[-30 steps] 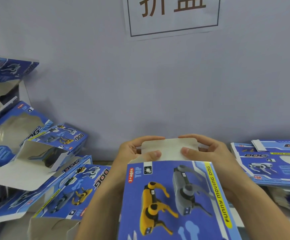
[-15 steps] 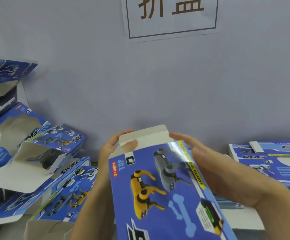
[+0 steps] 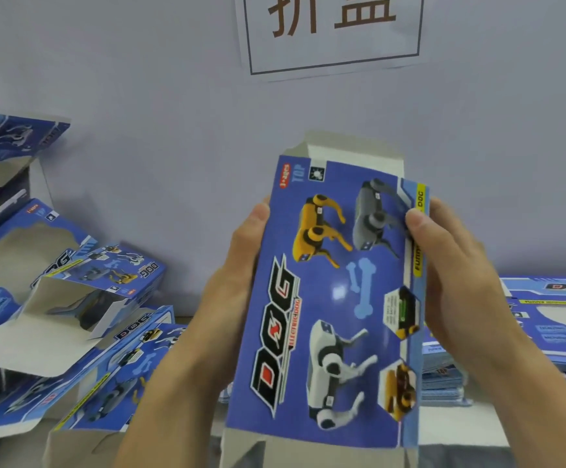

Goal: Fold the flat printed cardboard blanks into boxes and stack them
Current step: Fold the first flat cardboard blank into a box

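Observation:
I hold a blue printed box (image 3: 329, 298) with robot dogs and the word DOG upright in front of me, its printed face toward the camera. My left hand (image 3: 241, 265) grips its left edge, fingers behind and thumb at the front. My right hand (image 3: 450, 265) grips the right edge, thumb on the printed face. The white top flap (image 3: 352, 152) stands up unfolded; grey bottom flaps (image 3: 241, 447) hang loose.
A heap of folded boxes (image 3: 72, 298) with open flaps fills the left side against the wall. A stack of flat blanks (image 3: 551, 319) lies on the right. A paper sign (image 3: 332, 32) hangs on the grey wall behind.
The box has been lifted and tipped upright, showing its full face. Both hands slid from the top flap down to the side edges, and the flap now stands free.

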Available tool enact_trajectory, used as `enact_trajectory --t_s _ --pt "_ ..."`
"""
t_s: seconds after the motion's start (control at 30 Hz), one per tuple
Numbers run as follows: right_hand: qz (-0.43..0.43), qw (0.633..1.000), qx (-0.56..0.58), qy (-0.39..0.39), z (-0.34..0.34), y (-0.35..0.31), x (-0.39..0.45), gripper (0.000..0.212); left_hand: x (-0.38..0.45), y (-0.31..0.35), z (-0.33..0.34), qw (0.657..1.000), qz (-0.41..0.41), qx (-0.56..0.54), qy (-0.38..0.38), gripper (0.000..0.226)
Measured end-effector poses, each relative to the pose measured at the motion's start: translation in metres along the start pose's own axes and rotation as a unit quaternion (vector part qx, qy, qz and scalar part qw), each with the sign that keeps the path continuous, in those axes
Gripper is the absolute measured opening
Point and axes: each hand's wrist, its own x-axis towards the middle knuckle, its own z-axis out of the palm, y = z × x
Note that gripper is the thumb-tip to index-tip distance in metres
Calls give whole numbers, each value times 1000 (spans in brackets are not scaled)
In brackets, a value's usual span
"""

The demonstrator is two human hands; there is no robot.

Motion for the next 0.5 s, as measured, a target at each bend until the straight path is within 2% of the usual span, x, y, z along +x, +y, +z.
enact_trajectory --t_s 0.07,0.13,0.23,0.3,0.4,0.47,0.5 --pt "10 1000 -23 -18 1 -5 0 36 -5 0 0 1000 -7 12 -17 29" --pt "20 999 -26 -27 0 -3 2 38 -12 -5 -4 998 13 46 -50 39" --pt "18 993 112 -31 9 -7 -2 44 -14 -10 -9 990 78 82 -81 54" --pt "9 990 141 -10 13 -8 -2 47 -13 -12 -5 986 102 114 -66 56" --pt "-21 999 36 26 15 -8 -2 51 -15 -11 0 985 112 122 -52 33" --pt "-43 995 -72 58 19 -7 -2 46 0 -11 -2 982 132 130 -40 46" --pt "-48 991 -106 69 20 -5 -3 42 3 -12 -8 980 138 126 -70 52"
